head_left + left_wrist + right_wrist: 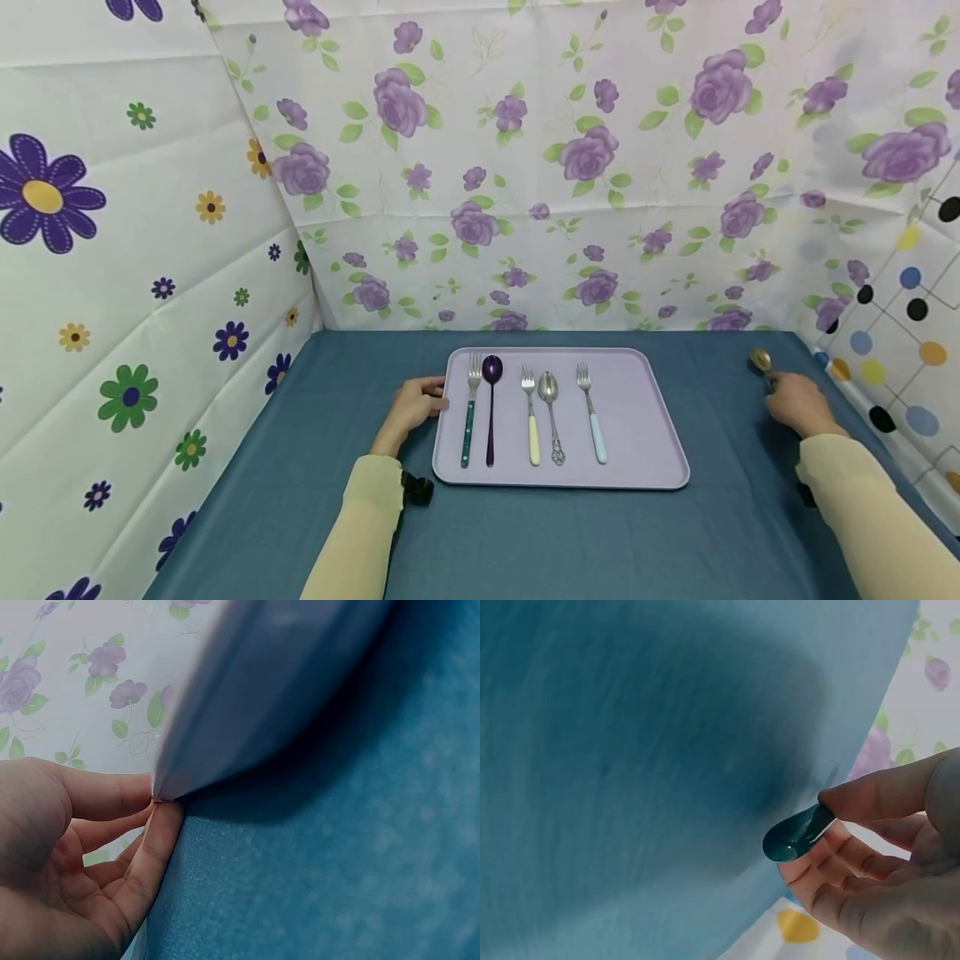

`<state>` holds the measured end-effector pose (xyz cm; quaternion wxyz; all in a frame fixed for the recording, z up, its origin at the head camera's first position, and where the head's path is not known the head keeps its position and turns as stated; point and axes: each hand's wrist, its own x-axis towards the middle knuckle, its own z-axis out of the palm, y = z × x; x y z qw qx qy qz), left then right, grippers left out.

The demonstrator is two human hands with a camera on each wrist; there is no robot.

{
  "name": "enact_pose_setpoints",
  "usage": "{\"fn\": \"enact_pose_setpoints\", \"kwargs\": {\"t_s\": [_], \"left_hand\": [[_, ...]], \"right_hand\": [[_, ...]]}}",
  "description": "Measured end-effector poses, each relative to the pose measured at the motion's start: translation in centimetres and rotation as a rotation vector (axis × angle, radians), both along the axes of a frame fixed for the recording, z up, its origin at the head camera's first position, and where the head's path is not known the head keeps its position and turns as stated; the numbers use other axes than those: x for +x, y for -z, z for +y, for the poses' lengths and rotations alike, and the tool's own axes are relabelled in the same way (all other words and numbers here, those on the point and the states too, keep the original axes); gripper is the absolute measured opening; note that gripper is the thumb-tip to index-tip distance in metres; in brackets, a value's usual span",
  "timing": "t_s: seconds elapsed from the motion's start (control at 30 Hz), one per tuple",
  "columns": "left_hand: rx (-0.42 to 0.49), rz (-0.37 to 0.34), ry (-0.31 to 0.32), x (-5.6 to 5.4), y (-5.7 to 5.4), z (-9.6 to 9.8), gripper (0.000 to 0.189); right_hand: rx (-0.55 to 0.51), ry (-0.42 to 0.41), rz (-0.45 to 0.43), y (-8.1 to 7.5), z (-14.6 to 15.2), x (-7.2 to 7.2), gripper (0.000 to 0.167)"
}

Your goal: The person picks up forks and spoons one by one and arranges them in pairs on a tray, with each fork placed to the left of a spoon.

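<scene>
My left hand [415, 408] pinches the left rim of a pale lilac tray [645, 417] between thumb and fingers; the left wrist view shows the tray's edge [225, 712] in that pinch. At the far right, my right hand [802, 404] holds a spoon with a gold bowl [761, 359] that points away from me. The glossy dark green handle end [799, 834] sticks out between thumb and fingers in the right wrist view. On the tray lie a green-handled fork [468, 417], a dark purple spoon [491, 400], a yellow-handled fork [532, 417], a silver spoon [551, 408] and a light-blue-handled fork [592, 421].
A blue-grey cloth [570, 542] covers the table. White sheets with purple roses [472, 223] hang behind it, with a daisy-patterned sheet [187, 333] on the left and a dotted one [926, 350] on the right.
</scene>
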<state>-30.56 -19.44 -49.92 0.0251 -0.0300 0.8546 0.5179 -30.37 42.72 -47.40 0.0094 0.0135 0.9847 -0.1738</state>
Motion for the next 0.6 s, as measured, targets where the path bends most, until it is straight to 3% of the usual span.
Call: {"fn": "enact_pose_setpoints", "kwargs": {"t_s": [0.2, 0.43, 0.6], "left_hand": [[0.005, 0.002, -0.001, 0.0, 0.0, -0.1, 0.049], [0.010, -0.001, -0.003, -0.1, 0.1, -0.1, 0.050], [0.012, -0.003, 0.001, -0.1, 0.2, -0.1, 0.051]], "right_hand": [[-0.053, 0.001, 0.029, -0.4, -1.2, -0.2, 0.056], [-0.141, -0.033, 0.003, -1.0, -3.6, -0.3, 0.062], [-0.144, -0.041, -0.024, -1.8, -5.0, -0.4, 0.061]]}}
